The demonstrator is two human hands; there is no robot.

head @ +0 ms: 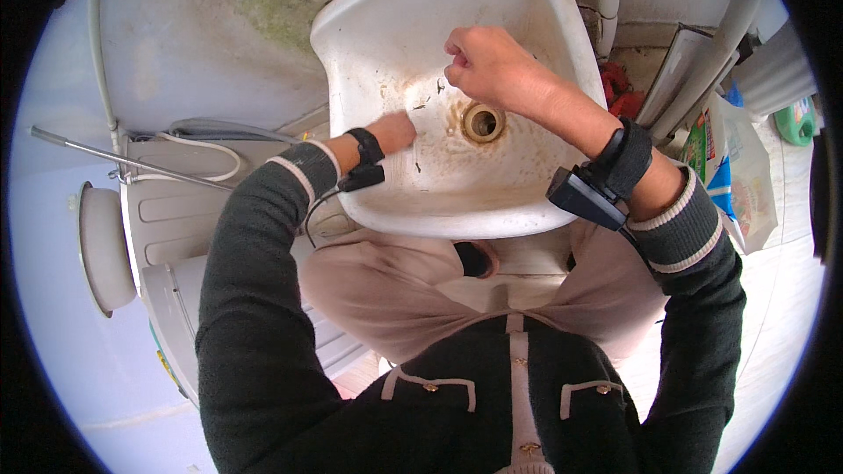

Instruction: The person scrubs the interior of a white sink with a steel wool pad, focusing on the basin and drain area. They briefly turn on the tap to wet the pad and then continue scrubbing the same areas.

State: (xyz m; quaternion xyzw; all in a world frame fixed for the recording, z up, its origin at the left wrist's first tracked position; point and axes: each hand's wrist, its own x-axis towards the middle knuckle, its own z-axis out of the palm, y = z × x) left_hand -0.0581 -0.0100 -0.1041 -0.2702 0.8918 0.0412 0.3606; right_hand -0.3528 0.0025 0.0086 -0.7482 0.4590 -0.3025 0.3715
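A stained white ceramic washbasin [461, 210] lies before me, with brown marks and dark bits of debris inside it. Its round drain hole [483, 123] has a brownish metal ring. Above the bowl, up and slightly right of the drain, is my right hand [490, 69]. Its fingers are curled in, and I see nothing in them. My left hand [396, 131] is at the left side of the bowl, slightly blurred; its fingers point down and are hidden from me. Black devices are strapped to both wrists, the right one [589, 194] hanging past the basin's rim.
On the left stands a light washing machine [174, 210] with a grey hose [224, 128] behind it and a metal rod [132, 158] across it. A metal basin [108, 250] leans by the wall. To the right are pipes [718, 46], a plastic bag [744, 178] and a green bottle [793, 122].
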